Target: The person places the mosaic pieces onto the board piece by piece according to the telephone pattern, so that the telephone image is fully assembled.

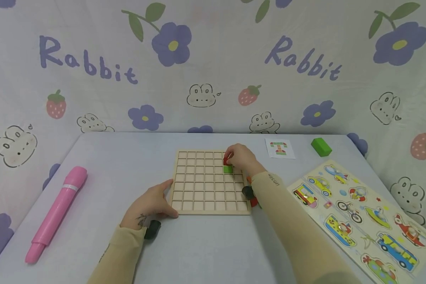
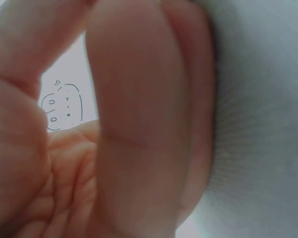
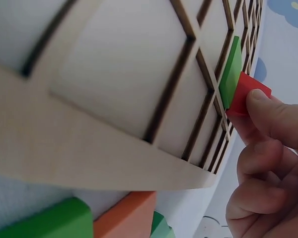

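A pale wooden grid board (image 1: 211, 213) lies on the table in the head view. My left hand (image 1: 150, 204) rests against its near left corner, index finger at the left side and thumb at the front edge. In the left wrist view its fingers (image 2: 139, 119) fill most of the picture. My right hand (image 1: 242, 158) pinches a red square block (image 3: 244, 94) between thumb and finger, over a cell near the board's far right corner. Right beside the red block, a green square block (image 1: 228, 169) sits in the grid; the right wrist view shows them edge to edge.
Green (image 3: 49, 220) and orange blocks (image 3: 129, 213) lie along the board's right side, partly behind my right arm. Farther right are a pattern card (image 1: 280, 148), a green block (image 1: 321, 146) and a vehicle puzzle board (image 1: 326, 177). A pink marker-shaped object (image 1: 56, 213) lies far left.
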The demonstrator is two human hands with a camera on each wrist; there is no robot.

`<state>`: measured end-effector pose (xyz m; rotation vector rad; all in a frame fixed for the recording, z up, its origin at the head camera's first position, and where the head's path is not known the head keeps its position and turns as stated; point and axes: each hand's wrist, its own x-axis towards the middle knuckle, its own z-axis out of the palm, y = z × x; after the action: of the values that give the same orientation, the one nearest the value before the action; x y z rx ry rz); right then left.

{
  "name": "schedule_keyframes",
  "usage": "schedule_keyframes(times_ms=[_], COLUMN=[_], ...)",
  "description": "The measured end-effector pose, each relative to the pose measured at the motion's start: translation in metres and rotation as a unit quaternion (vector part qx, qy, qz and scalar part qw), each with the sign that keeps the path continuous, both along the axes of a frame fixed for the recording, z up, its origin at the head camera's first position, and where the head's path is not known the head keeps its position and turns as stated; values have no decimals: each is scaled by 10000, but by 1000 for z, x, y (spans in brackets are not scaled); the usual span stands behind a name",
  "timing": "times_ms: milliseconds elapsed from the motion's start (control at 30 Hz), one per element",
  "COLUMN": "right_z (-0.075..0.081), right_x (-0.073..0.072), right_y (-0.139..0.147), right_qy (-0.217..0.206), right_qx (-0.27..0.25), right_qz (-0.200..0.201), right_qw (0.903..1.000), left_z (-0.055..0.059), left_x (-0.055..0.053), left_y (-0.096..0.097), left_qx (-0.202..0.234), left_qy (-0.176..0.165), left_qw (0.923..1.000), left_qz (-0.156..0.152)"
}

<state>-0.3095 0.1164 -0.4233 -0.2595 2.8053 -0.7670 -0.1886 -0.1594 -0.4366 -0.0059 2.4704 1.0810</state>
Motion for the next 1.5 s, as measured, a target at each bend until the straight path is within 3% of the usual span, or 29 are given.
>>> schedule_keyframes(times_ms=[800, 900, 1000, 1100, 1267, 1500], right_z=[2, 8, 24, 47, 72, 57], right_x=[6, 7, 9, 17, 44, 84], right_y=[-6, -1, 11, 31, 67, 106], right_qy=[-2, 118, 344, 501, 519, 65], right_qx=[717, 423, -289, -955, -1084, -499], right_qz=[81, 16, -152, -261, -312, -209], right_qw=[9974, 9990, 9989, 9938, 9923, 9985], left_z=[-2, -1, 1, 1, 1, 0], left_x=[0, 1, 0, 0, -2, 0], left_y=[1, 1, 0, 0, -1, 0], left_qx=[-136, -134, -128, -97, -205, -169], left_qy=[64, 41, 94, 147, 223, 105], left_qw=[9999, 9999, 9998, 9997, 9990, 9993], left_qz=[-11, -28, -93, -194, -340, -328])
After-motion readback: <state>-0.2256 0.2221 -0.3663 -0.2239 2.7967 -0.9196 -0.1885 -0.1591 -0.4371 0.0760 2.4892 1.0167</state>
